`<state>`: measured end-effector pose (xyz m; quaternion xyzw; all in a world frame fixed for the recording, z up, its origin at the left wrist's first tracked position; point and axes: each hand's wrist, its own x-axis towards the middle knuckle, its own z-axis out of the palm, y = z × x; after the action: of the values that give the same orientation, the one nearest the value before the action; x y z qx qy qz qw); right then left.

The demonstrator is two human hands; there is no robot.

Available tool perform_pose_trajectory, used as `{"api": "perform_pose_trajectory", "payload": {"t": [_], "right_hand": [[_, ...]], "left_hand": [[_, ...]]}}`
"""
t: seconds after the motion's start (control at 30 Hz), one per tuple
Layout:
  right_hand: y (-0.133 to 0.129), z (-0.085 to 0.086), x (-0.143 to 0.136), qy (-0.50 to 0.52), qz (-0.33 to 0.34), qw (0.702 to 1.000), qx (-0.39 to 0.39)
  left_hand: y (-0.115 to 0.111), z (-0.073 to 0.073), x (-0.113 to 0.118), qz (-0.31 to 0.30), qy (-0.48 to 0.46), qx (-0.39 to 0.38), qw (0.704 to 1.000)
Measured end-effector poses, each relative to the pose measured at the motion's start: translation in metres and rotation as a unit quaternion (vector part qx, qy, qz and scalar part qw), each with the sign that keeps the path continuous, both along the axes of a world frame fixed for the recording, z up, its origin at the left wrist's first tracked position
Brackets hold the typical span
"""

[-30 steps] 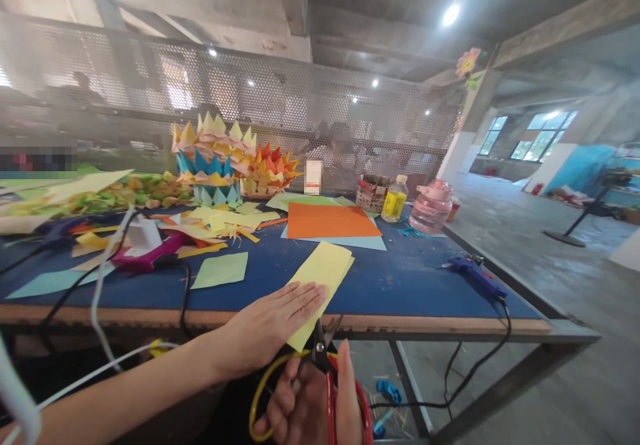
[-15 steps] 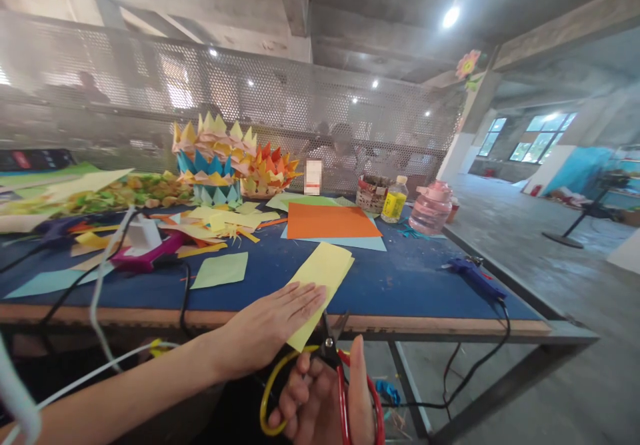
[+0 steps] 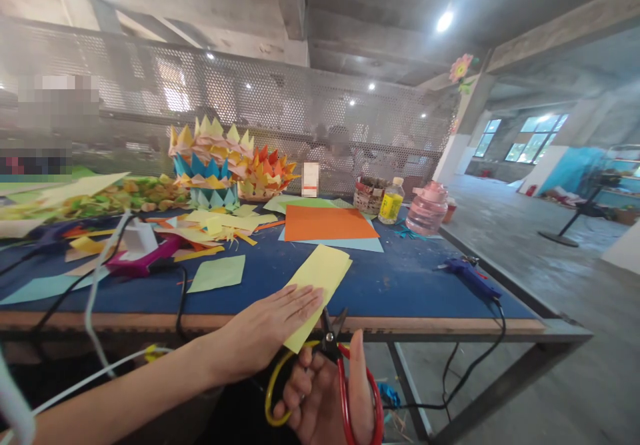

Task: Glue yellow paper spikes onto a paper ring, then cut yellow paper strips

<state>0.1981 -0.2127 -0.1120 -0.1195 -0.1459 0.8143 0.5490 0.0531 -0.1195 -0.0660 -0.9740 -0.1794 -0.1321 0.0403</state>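
My left hand point(image 3: 275, 322) lies flat with its fingers stretched over a folded sheet of yellow paper point(image 3: 320, 266), pressing it near the table's front edge. Its thumb is hidden. The paper's lower end sticks out past that edge. In my right hand point(image 3: 320, 398) is a pair of scissors point(image 3: 329, 338) with one yellow and one red handle loop. The fingers pass through the yellow loop and the thumb through the red one. The blades stand apart, close to the paper's right side. An orange sheet point(image 3: 330, 223) lies on a light blue one further back.
Folded-paper crowns point(image 3: 207, 165) and paper scraps point(image 3: 220, 222) lie at the back left. A magenta holder point(image 3: 143, 258) and cables stand nearer. At the right are a yellow-labelled bottle point(image 3: 391, 203), a pink jug point(image 3: 427, 210) and a blue glue gun point(image 3: 473, 278). A mesh screen point(image 3: 280, 112) stands behind.
The view has turned slightly, so the table's things sit a little further left. Both hands keep nearly the same pose, with the scissors still held apart.
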Motion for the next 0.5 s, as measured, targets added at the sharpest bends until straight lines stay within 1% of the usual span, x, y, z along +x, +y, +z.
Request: {"api": "perform_pose_trajectory", "payload": {"t": [0.07,0.13,0.23,0.3,0.4,0.5], "right_hand": [[-0.001,0.001,0.001,-0.002,0.000,1.000,0.001],[-0.003,0.002,0.001,-0.011,0.017,1.000,0.002],[-0.010,0.002,-0.003,-0.015,0.025,0.999,-0.014],[-0.015,-0.001,-0.008,-0.004,0.018,0.999,-0.032],[-0.019,-0.009,-0.014,0.014,0.014,0.999,-0.036],[-0.019,-0.014,-0.016,0.022,0.010,0.999,-0.028]], "left_hand": [[0.000,0.002,0.000,0.000,0.011,-0.006,1.000],[-0.003,0.003,-0.002,-0.002,0.019,-0.016,1.000],[-0.012,0.004,-0.006,-0.005,0.018,-0.034,0.999],[-0.020,0.007,-0.010,-0.002,0.018,-0.046,0.999],[-0.026,0.020,-0.017,-0.005,0.025,-0.089,0.996],[-0.018,0.039,-0.020,-0.018,0.012,-0.181,0.983]]}}
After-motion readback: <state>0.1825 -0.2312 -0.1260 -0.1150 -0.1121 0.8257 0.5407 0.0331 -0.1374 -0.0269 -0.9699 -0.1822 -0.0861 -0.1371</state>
